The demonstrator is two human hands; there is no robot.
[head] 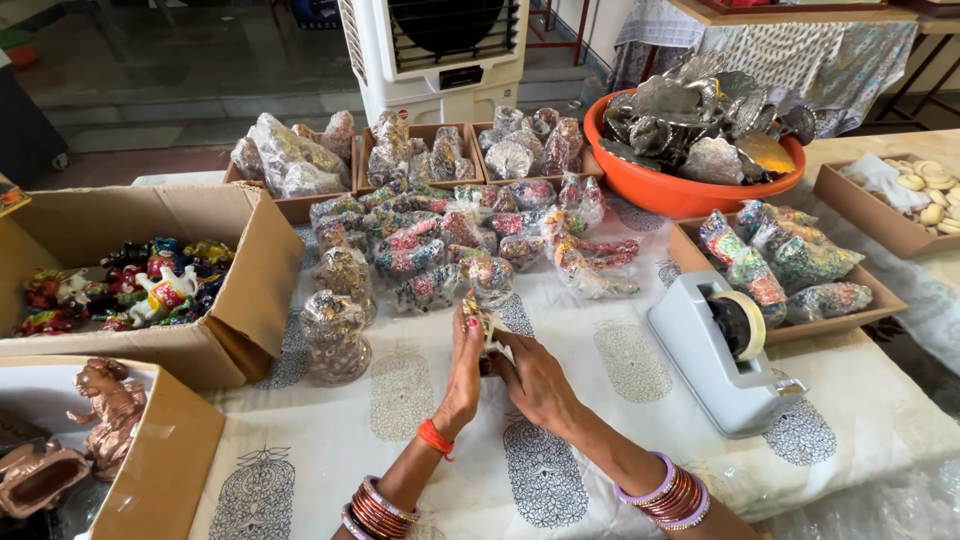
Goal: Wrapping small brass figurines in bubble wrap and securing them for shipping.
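Note:
My left hand and my right hand meet over the middle of the cloth-covered table. Together they hold a small figurine in clear wrap, the left hand's fingers upright along its left side, the right hand gripping it from the right and below. Most of the figurine is hidden by my fingers. Just beyond my hands lies a pile of wrapped colourful figurines. A larger wrapped figurine stands to the left of my left hand.
A grey tape dispenser sits to the right. An orange bowl of silvery pieces and shallow cardboard trays are behind it. Cardboard boxes of painted figurines and copper-coloured figures stand left. A white air cooler is beyond the table.

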